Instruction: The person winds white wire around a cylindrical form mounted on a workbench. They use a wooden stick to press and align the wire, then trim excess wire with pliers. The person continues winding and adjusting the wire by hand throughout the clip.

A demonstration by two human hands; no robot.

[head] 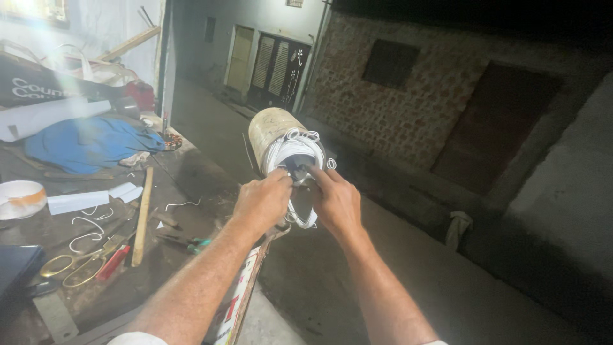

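A cream-coloured cylindrical motor body (269,130) lies on its side at the bench's edge, its open end facing me with white wire windings (294,148) looped around it. My left hand (262,201) pinches the windings at the lower left of the opening. My right hand (335,201) grips them at the lower right, its fingertips at the dark core. A loop of white wire (303,217) hangs down between both hands.
A dark workbench (191,172) on my left carries scissors (67,265), a wooden stick (142,217), a red-handled tool (113,262), a tape roll (20,198), white paper strips (80,201) and a blue cloth (89,142). A dim alley with a brick wall (383,108) lies beyond.
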